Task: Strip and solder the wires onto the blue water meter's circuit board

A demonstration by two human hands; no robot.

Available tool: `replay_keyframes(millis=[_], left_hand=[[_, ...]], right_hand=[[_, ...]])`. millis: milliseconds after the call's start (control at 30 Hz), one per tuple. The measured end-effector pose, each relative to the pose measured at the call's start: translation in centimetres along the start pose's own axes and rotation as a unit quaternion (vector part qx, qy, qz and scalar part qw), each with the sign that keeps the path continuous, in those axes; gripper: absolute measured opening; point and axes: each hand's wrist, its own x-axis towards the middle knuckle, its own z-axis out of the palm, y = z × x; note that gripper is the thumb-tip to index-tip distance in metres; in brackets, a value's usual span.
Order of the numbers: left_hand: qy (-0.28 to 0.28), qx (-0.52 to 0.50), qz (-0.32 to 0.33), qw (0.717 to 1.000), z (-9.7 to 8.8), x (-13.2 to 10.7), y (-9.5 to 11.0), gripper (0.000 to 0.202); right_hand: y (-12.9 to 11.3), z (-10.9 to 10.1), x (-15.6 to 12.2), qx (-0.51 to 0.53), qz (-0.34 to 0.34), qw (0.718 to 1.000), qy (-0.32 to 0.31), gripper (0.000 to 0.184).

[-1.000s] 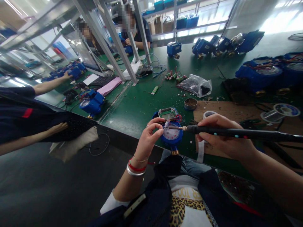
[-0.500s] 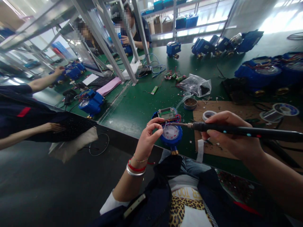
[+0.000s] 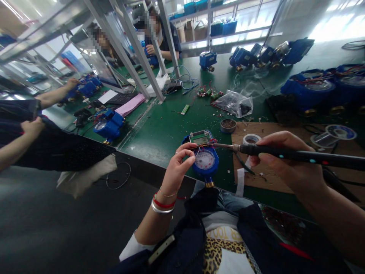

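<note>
A blue water meter (image 3: 205, 161) with a white dial and a small green circuit board (image 3: 201, 137) on top stands at the near edge of the green bench (image 3: 165, 129). My left hand (image 3: 178, 167) pinches thin wires at the meter's left side, fingers closed on them. My right hand (image 3: 282, 161) grips a black soldering iron (image 3: 288, 155), held level, its metal tip touching the wires by the circuit board. Faint smoke drifts above the bench.
A round tin (image 3: 228, 125), solder spools (image 3: 251, 139) (image 3: 333, 135) and a wooden board (image 3: 285, 131) lie to the right. A plastic bag (image 3: 236, 102), more blue meters (image 3: 110, 125) (image 3: 308, 89) and a metal frame (image 3: 137, 45) stand beyond. Other people work at left and behind.
The soldering iron has risen and moved left, its tip going from the dial up to the circuit board. Smoke has appeared. A person at left has pulled one hand back.
</note>
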Motion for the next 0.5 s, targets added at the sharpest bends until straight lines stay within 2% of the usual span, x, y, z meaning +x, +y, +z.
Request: replay_keyframes(millis=[133,233,300,400,500], left_hand=[[0.001,0.001,-0.001,1.0,0.0,0.0,-0.1,0.012],[0.007,-0.001,-0.004,1.0,-0.1,0.0,-0.2,0.013],[0.007,-0.004,-0.011,1.0,-0.2,0.0,-0.4,0.015],[0.002,-0.013,-0.021,1.0,-0.4,0.2,-0.6,0.017],[0.003,-0.019,-0.026,0.999,-0.6,0.4,-0.9,0.018]], right_hand=[[-0.1,-0.9,0.3,-0.011,-0.003,0.999,0.044,0.018],[0.6,-2.7,0.9,-0.038,0.02,0.993,0.106,0.015],[1.7,-4.9,1.6,-0.066,0.037,0.983,0.167,0.018],[3.9,-9.3,3.1,-0.118,0.084,0.95,0.275,0.03],[6.5,-13.9,4.9,-0.195,0.105,0.918,0.328,0.04]])
